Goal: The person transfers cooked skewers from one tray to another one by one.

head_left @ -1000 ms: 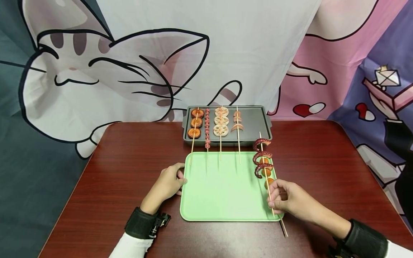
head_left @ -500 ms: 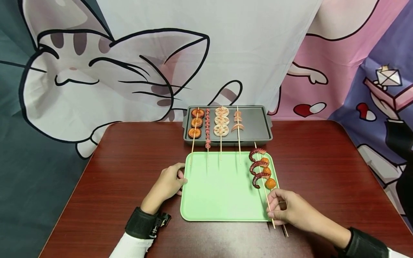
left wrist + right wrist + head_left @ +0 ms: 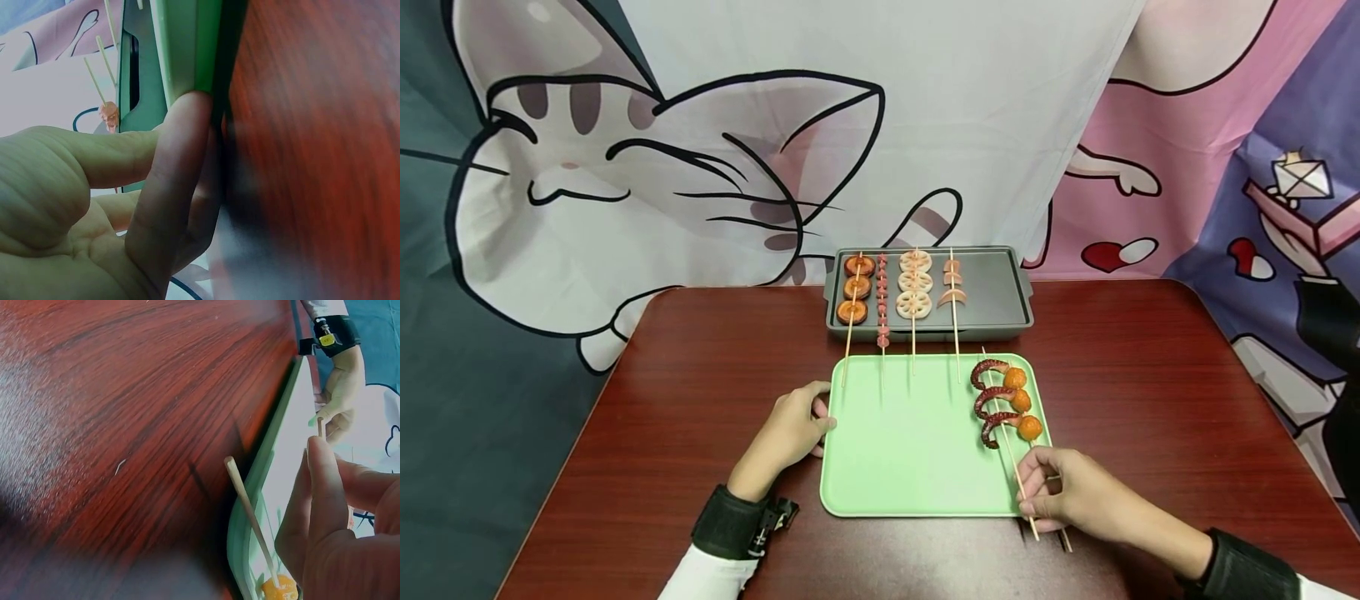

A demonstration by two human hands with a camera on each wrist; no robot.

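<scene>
Head view shows your right hand at the lower right of the frame, its fingers pinching the near end of the octopus skewer. That stick runs up and slightly left from your fingers, so its long axis points toward the top of the frame, with the curled tentacle lying over the right part of the green tray. A second skewer of orange balls lies just beside it on the right, its bare end passing under the same hand; you cannot tell whether the fingers hold it too. Your left hand sits at the tray's left rim, fingers curled against the edge, well apart from both skewers. Higher in the frame, the grey tray carries four more skewers.
</scene>
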